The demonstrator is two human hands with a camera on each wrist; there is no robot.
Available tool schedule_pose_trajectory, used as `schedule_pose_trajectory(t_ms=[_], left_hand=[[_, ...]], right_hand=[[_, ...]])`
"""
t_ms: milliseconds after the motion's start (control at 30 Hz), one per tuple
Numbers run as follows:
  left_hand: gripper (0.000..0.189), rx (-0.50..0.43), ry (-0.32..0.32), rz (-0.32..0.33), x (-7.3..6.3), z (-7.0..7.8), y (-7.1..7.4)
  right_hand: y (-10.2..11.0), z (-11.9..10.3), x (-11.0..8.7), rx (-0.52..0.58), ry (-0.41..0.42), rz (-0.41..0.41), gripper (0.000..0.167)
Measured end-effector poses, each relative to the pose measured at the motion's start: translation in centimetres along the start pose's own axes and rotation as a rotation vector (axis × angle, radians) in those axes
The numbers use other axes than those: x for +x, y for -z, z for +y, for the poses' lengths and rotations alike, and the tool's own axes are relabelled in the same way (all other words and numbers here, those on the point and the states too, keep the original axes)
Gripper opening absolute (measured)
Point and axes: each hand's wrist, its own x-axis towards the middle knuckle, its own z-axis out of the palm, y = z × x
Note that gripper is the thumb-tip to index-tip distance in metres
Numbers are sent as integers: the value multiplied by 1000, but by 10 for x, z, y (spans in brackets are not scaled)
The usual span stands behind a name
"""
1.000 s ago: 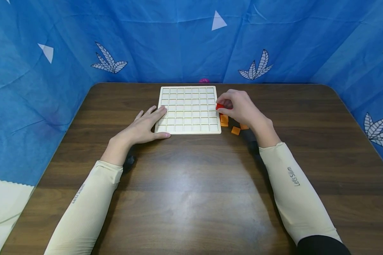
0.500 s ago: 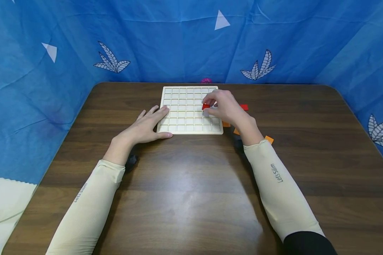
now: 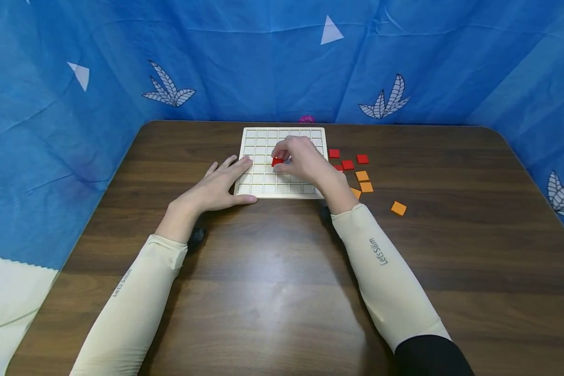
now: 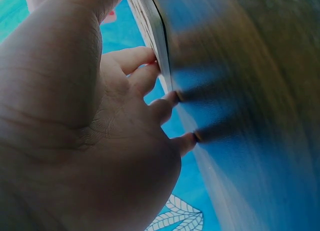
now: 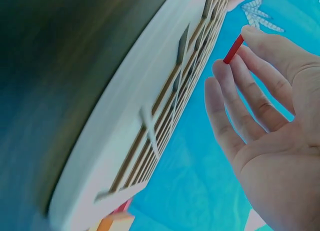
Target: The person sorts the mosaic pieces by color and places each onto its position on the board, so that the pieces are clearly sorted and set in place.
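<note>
Right hand (image 3: 304, 157) pinches red square tile (image 3: 277, 162) over white grid board (image 3: 258, 187), just above centre of head view.
Left hand (image 3: 212, 188) spread wide at board's left edge; tile clear of board in right wrist view. Loose red tiles (image 3: 348, 164) and orange tiles (image 3: 366, 187) lie right of centre on brown wood-grain table (image 3: 272, 250); blue printed cloth (image 3: 263, 78) across top.

Head view overlooks the board (image 3: 269, 178) both wrist views skim.

Your cream fabric right sleeve (image 3: 386, 282) read "LetsSlim" in dark print (image 3: 378, 251); your cream fabric left sleeve (image 3: 133, 308) had similar dark lettering (image 3: 122, 283), too blurred to confirm.
</note>
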Motion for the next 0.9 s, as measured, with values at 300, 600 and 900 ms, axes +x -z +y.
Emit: schedule_pose_trajectory(t_ms=[300,600,900], left_hand=[[99,-1,-19,6,0,0,1],[99,-1,-30,8,0,4,0],[100,6,-24,16,-1,0,1]], right_hand=[[-14,-15,17,-2,34,-27,20],[-24,-22,24,-80,17,-52,18],[-30,-23,28,-57,28,-40,19]])
